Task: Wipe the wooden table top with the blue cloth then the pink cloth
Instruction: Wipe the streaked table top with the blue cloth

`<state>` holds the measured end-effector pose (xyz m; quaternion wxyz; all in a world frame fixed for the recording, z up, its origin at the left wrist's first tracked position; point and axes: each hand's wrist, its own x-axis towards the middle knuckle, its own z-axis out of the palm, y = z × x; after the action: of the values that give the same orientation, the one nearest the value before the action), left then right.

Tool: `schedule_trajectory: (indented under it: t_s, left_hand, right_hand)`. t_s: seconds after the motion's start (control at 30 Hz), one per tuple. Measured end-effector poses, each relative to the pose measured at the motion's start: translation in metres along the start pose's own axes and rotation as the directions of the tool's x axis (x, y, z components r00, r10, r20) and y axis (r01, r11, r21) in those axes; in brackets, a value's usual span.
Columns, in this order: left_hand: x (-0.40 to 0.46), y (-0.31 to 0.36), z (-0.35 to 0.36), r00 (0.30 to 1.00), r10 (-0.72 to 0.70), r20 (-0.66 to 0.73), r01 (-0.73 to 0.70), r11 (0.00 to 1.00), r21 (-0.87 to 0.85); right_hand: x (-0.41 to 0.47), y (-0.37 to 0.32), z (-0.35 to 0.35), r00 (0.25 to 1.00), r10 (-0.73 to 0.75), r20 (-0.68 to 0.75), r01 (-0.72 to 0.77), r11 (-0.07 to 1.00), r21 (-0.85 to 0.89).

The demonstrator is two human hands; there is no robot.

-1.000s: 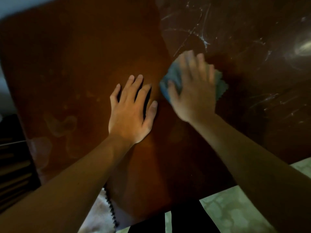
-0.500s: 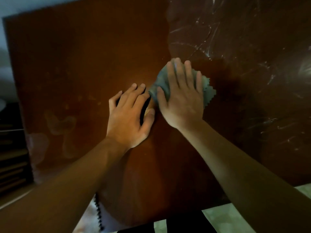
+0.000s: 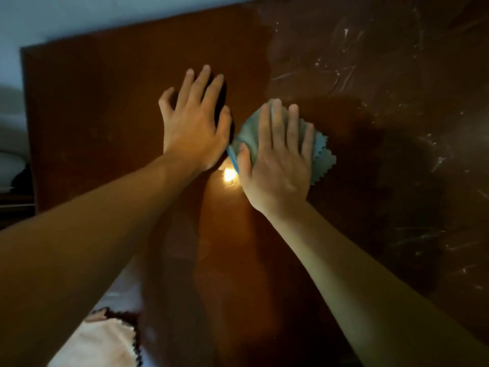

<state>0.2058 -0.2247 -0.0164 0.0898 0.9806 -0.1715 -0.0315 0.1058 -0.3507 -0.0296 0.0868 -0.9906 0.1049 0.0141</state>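
The wooden table top [image 3: 105,107] is reddish-brown and fills most of the view. My right hand [image 3: 277,160] lies flat with fingers spread on the crumpled blue cloth [image 3: 321,152], pressing it onto the table near the middle. The cloth's zigzag edge shows to the right of my fingers. My left hand [image 3: 194,120] rests palm-down on the bare wood just left of the cloth, fingers spread, holding nothing. The pink cloth [image 3: 103,343] with a dark zigzag edge lies at the near left, partly under my left forearm.
The right half of the table [image 3: 397,115] looks darker and shiny with pale streaks. A small bright glare spot [image 3: 229,176] sits between my hands. A pale wall [image 3: 79,17] runs behind the table's far edge. Dark furniture [image 3: 13,192] stands at the left.
Both hands have slid away from me toward the far side of the table. The right hand has carried the blue cloth along. The left hand's fingers have spread wider.
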Motion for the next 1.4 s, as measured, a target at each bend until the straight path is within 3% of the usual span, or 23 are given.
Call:
schedule_trajectory:
  t_s: [0.07,0.23,0.37,0.47,0.7,0.83,0.97,1.03,1.23,1.3,1.4]
  left_hand:
    - [0.016,-0.003,0.002,0.999,-0.045,0.009,0.045,0.999,-0.005]
    - [0.024,-0.003,0.006,0.998,-0.062,0.007,0.062,0.998,-0.028]
    - [0.024,-0.002,0.005,0.997,-0.076,-0.012,0.076,0.997,-0.029]
    - [0.023,0.000,0.004,0.997,-0.074,-0.021,0.073,0.997,-0.038]
    - [0.024,-0.001,0.007,0.997,-0.074,-0.011,0.073,0.997,-0.026]
    - [0.024,-0.001,0.006,0.997,-0.080,-0.007,0.080,0.996,-0.038]
    - [0.025,-0.001,0.006,0.997,-0.077,-0.016,0.076,0.995,-0.062]
    - [0.025,-0.001,0.006,0.997,-0.079,-0.013,0.078,0.995,-0.066]
    - [0.026,-0.001,0.008,0.997,-0.078,-0.019,0.077,0.995,-0.062]
    - [0.025,-0.001,0.008,0.996,-0.082,-0.018,0.081,0.995,-0.059]
    - [0.026,-0.002,0.008,0.997,-0.072,-0.018,0.071,0.997,-0.044]
  right_hand:
    - [0.004,0.015,-0.003,1.000,-0.023,0.015,0.023,1.000,0.002]
    - [0.007,0.060,-0.012,0.991,0.136,0.017,-0.135,0.990,-0.028]
    - [-0.033,0.016,-0.004,0.995,-0.090,0.040,0.090,0.996,0.014]
    - [-0.027,0.003,-0.001,0.982,-0.181,0.058,0.179,0.983,0.027]
    - [0.100,0.030,-0.013,0.990,-0.124,0.067,0.128,0.991,-0.044]
    - [0.047,0.027,-0.008,0.989,-0.140,0.041,0.141,0.990,-0.017]
    - [-0.002,0.037,-0.004,0.967,-0.249,0.058,0.247,0.968,0.033]
    - [0.016,0.055,-0.007,0.976,-0.211,0.061,0.210,0.977,0.017]
    - [0.094,0.075,-0.017,0.988,0.156,-0.014,-0.156,0.988,-0.014]
    - [0.085,0.045,-0.011,0.987,0.156,-0.035,-0.156,0.988,0.011]
    - [0.042,0.010,-0.001,0.999,-0.034,-0.010,0.034,0.999,0.027]
